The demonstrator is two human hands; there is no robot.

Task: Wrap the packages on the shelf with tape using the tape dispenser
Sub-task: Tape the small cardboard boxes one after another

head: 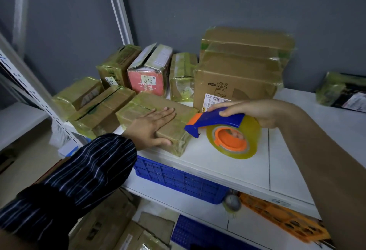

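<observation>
Far left: shelf upright (29,89), then a row of boxes already glossy with tape along the back of the shelf (287,131).

Left hand (152,127), striped sleeve: lies flat and open on the top of the nearest package (178,131), thumb down the near side. Pinning it, not gripping. This package lies near the front edge of the shelf and already shows shiny film on its faces.

Right hand (257,111): grip closed around the blue handle of the tape dispenser (223,131), held just right of the package, cutter end pointing at it. Roll looks nearly full.

Judged step: package steadied, dispenser coming in for a strip. Next move calls for the free tape end pressed to the box, then a steady pull across.

Unclear: no free tape end can be made out; whether the dispenser rests on the shelf or hangs above it. Labels unreadable. Dark package (342,93) at right is cut off. Blue crate (178,178) below partly hidden.
</observation>
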